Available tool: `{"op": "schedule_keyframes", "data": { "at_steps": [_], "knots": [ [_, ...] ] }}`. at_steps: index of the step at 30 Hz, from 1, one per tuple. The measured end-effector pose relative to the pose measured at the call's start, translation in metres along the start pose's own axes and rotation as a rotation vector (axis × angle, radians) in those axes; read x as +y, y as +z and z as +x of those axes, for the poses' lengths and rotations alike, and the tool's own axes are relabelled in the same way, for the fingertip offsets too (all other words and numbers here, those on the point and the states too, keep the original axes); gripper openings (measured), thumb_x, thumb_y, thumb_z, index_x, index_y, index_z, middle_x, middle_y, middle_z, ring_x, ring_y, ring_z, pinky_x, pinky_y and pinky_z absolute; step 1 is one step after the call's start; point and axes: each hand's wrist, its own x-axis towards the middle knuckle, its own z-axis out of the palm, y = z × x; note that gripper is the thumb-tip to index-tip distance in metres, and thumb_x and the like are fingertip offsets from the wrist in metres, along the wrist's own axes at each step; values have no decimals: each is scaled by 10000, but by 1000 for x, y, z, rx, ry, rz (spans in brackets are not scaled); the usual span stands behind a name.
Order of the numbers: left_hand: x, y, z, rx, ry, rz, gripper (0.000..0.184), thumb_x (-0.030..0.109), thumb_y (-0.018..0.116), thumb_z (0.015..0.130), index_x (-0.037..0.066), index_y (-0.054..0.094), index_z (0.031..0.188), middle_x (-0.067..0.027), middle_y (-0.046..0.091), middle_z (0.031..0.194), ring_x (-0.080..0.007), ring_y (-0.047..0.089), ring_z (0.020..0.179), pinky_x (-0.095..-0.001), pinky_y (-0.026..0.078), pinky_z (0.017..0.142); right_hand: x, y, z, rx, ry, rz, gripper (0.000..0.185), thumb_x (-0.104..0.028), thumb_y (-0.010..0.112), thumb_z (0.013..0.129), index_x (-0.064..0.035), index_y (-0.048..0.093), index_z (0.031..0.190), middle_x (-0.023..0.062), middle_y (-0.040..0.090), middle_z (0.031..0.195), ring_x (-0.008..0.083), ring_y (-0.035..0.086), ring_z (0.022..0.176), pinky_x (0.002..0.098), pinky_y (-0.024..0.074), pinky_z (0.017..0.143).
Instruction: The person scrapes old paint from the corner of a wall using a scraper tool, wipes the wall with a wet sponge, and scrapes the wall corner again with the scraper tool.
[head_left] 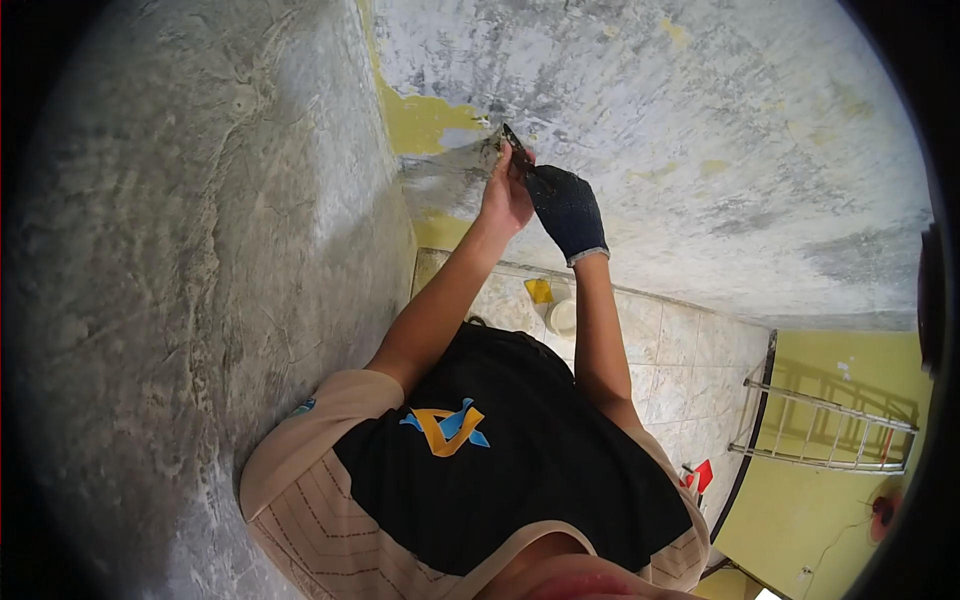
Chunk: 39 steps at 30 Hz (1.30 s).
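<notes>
My right hand (567, 208), in a dark knitted glove with a light cuff, is closed around a dark, narrow scraper (517, 148). My bare left hand (508, 197) is closed on the same tool beside it, with its fingers close to the tip. The scraper's tip is at the patchy grey-white wall (650, 120), near the edge of a yellow paint patch (425, 122). My hands partly hide the tool, so its full shape does not show.
A rough grey wall (200, 250) stands close on my left and meets the worked wall at a corner. Below on the tiled floor (650, 325) are a pale round container (562, 318) and a yellow piece (539, 291). A metal ladder (830, 425) is at the right by a yellow wall.
</notes>
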Motion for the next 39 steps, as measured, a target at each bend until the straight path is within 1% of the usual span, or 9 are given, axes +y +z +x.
{"op": "schedule_keyframes", "data": {
  "at_steps": [4,8,12,20,25,30,31,34,39],
  "knots": [
    [3,7,-4,-50,23,-34,332,479,638,965,151,673,931,-5,686,890,-174,659,888,-382,538,834,11,17,5,139,-35,64,266,-274,604,952,-36,717,988,212,707,938,408,661,894,470,525,764],
    [-1,3,-4,89,36,7,349,494,649,953,145,664,968,7,677,881,-178,653,883,-379,532,843,2,7,-2,-9,69,88,277,-291,570,945,-49,697,989,214,700,956,411,654,901,509,514,787],
    [6,1,-6,14,12,-28,340,483,664,946,143,669,944,8,682,874,-186,663,870,-383,535,837,11,25,-1,195,-112,42,252,-240,571,967,-22,699,968,194,708,948,401,654,889,468,519,771],
    [5,-9,0,-33,3,-125,317,464,675,944,148,679,942,7,701,887,-168,676,824,-357,552,812,-2,18,2,112,-68,57,285,-253,511,975,-20,651,893,222,685,869,425,655,841,521,513,745],
    [2,-4,-1,39,30,-40,297,480,678,936,185,696,901,31,722,844,-178,701,808,-392,574,795,3,13,4,-13,-11,14,255,-233,582,965,-6,698,978,228,698,931,403,654,900,473,516,792],
    [8,-12,-4,8,-30,-29,294,444,668,955,155,679,904,1,702,849,-172,672,819,-374,548,794,9,17,-4,23,-208,20,236,-213,560,970,-29,707,983,201,706,979,398,656,921,472,516,795],
    [4,-7,-6,1,-9,-2,291,444,670,953,159,678,897,3,698,840,-177,672,821,-375,548,793,6,14,1,-70,-6,53,230,-209,565,962,-26,703,983,197,707,989,400,658,910,470,519,782],
    [16,-2,-9,56,-7,-28,278,426,669,958,153,677,906,3,695,842,-177,671,825,-378,549,790,10,34,8,19,-142,-64,257,-229,565,972,-23,715,1007,200,714,976,393,665,906,453,527,779],
    [14,-15,-3,41,1,-12,299,445,669,954,149,670,916,3,695,853,-171,670,828,-371,549,788,4,26,1,10,-35,160,211,-186,579,957,-20,707,981,197,709,925,386,663,862,462,525,764]
  ]
}}
